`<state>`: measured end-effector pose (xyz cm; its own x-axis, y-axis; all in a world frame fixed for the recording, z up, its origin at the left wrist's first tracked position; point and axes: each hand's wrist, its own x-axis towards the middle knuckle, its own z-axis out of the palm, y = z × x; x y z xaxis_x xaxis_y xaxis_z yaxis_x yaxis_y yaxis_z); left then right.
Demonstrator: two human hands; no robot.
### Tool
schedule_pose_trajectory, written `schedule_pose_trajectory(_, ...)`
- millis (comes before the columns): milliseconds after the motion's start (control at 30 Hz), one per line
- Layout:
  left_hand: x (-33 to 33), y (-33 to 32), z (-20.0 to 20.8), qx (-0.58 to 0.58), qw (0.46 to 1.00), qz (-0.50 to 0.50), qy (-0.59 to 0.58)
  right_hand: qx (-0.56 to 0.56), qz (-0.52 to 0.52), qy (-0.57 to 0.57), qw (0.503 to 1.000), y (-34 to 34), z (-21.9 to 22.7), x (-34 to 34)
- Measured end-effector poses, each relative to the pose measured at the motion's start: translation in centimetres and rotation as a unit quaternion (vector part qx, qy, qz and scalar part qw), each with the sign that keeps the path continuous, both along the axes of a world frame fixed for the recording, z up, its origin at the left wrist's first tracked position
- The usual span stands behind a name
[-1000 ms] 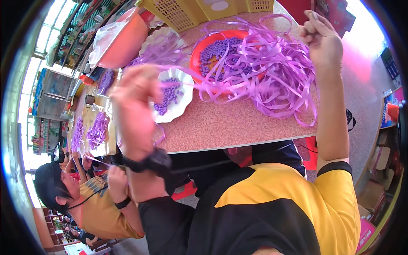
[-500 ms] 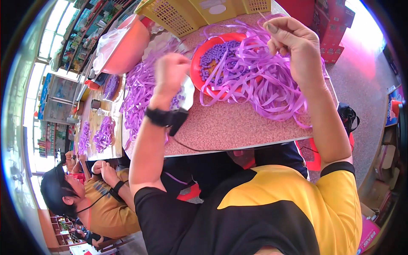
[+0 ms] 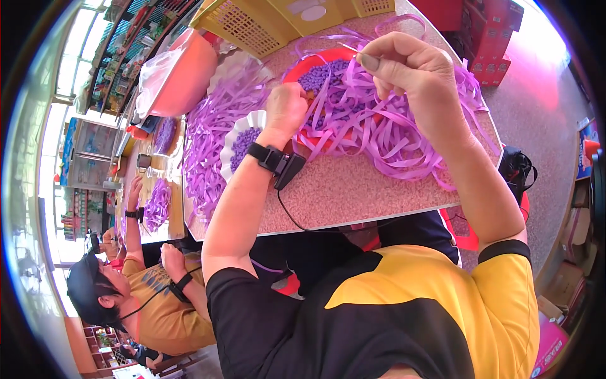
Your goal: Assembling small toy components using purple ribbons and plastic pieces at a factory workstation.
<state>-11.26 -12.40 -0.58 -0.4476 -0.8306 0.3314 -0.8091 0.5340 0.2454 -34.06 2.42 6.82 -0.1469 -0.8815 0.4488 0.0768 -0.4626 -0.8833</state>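
Left hand [image 3: 287, 107]: curled — any hold cannot be told
Right hand [image 3: 413, 69]: thumb and finger pinch a thin pale strip [image 3: 349, 47]
Purple ribbons [image 3: 404, 142]: 2 heaps — toward the worktop's [image 3: 353, 192] left and right edges

Left of one red tray [image 3: 306, 65] are two white dishes [image 3: 254, 119] and one pink basin [image 3: 186, 79]; beyond the tray, one yellow crate [image 3: 297, 30].

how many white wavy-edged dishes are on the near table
2 visible: a white dish holding purple beads, left of the left hand, and a second white dish farther back, near the pink basin, partly covered by purple ribbons. Others may be hidden underneath.
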Motion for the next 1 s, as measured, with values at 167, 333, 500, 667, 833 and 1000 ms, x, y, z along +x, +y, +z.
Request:
schedule_pose_trajectory(167, 0.9, 1.6, 2.1, 0.171, 0.955, -0.022, 0.243, 0.076, 0.029, 0.059, 0.995, -0.6, -0.7, 0.4)
schedule_pose_trajectory(333, -0.2, 8.2, 5.0, 0.441, 0.693, -0.058, 0.567, 0.080, 0.001, 0.222, 0.972, -1.3, -2.9, 1.9)
schedule_pose_trajectory(500, -0.2, 11.0, 3.8, 0.438, 0.636, -0.077, 0.631, 0.073, -0.027, 0.316, 0.946, -0.7, -2.5, 3.1)
schedule_pose_trajectory(667, -0.4, 11.3, 2.9, 0.408, 0.632, -0.083, 0.654, 0.039, -0.040, 0.330, 0.942, -1.0, -3.4, 3.2)
schedule_pose_trajectory(833, -0.4, 11.6, 2.4, 0.396, 0.628, -0.074, 0.665, 0.042, -0.017, 0.325, 0.945, -0.9, -3.3, 3.4)
schedule_pose_trajectory(1000, -0.5, 11.8, 2.0, 0.380, 0.653, -0.059, 0.652, 0.049, -0.014, 0.345, 0.937, -0.8, -3.4, 3.7)
